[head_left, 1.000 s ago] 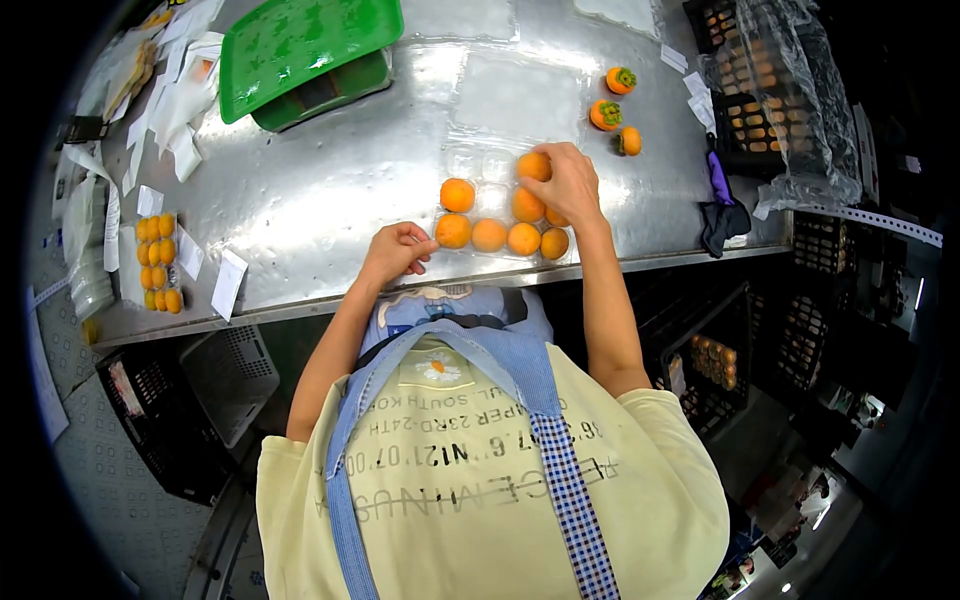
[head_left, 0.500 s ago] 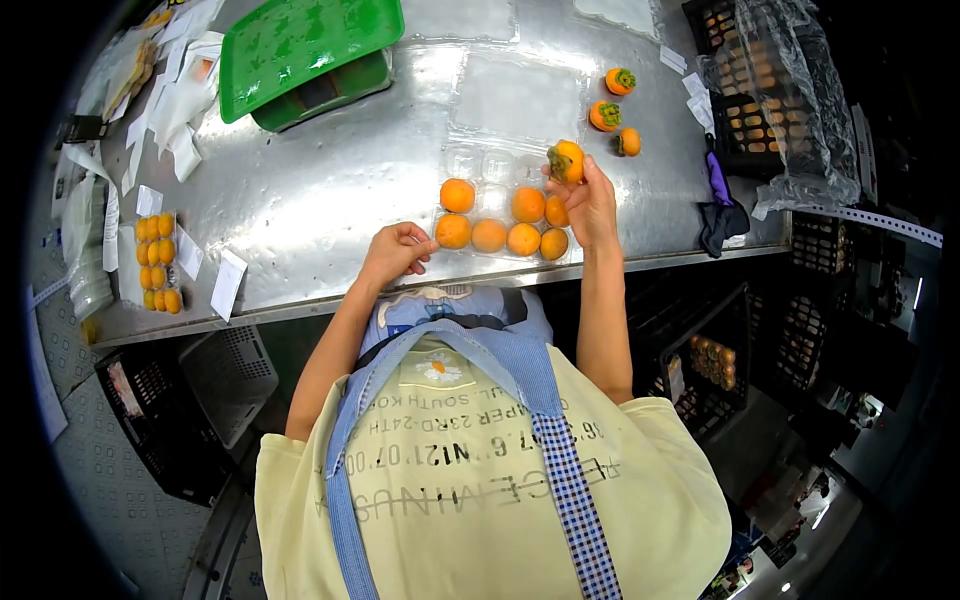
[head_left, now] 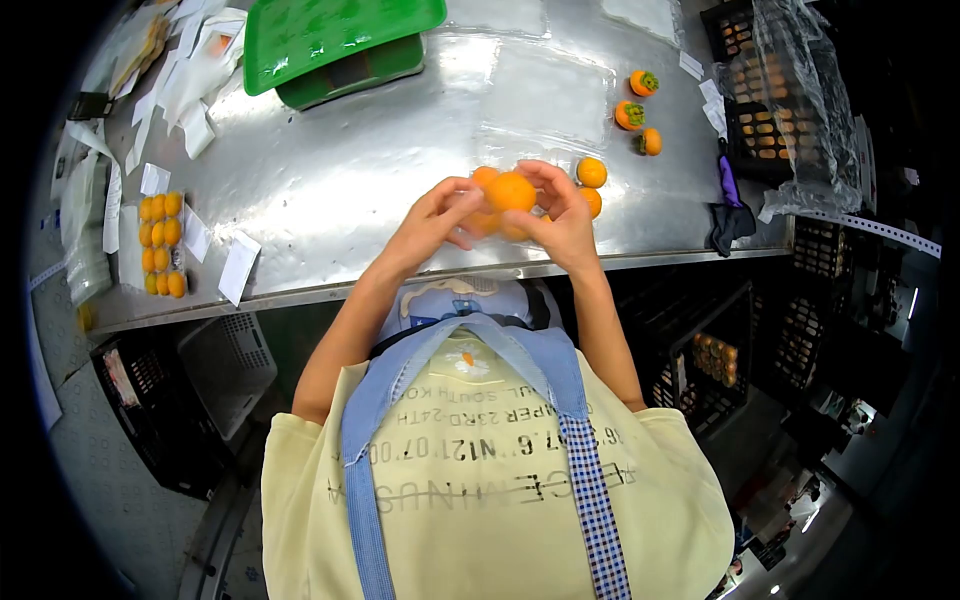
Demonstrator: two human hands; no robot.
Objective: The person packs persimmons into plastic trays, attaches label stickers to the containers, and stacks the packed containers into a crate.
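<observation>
An orange persimmon (head_left: 511, 191) is between the thumb and fingers of my right hand (head_left: 565, 225), its smooth side showing. My left hand (head_left: 430, 225) is curved close to the fruit's left side, fingers apart and slightly blurred; whether they touch it I cannot tell. Beneath both hands, several persimmons sit in a clear plastic tray, partly hidden. Two of them, a persimmon (head_left: 591, 172) and a nearer persimmon (head_left: 590, 204), show right of my right hand. Farther off on the metal table lie a persimmon with green calyx (head_left: 644, 83), another (head_left: 629, 115) and a third (head_left: 649, 142).
A green lidded bin (head_left: 345, 45) stands at the back. At left are a filled fruit pack (head_left: 161, 245), paper slips (head_left: 236, 268) and plastic sheets. Black crates (head_left: 770, 125) with packed fruit and a purple-black item (head_left: 730, 200) are at right. The table's front edge is close to me.
My right hand has brought the persimmon left and towards me, and its green calyx no longer shows. My left hand has moved up and right beside it. The view has shifted slightly.
</observation>
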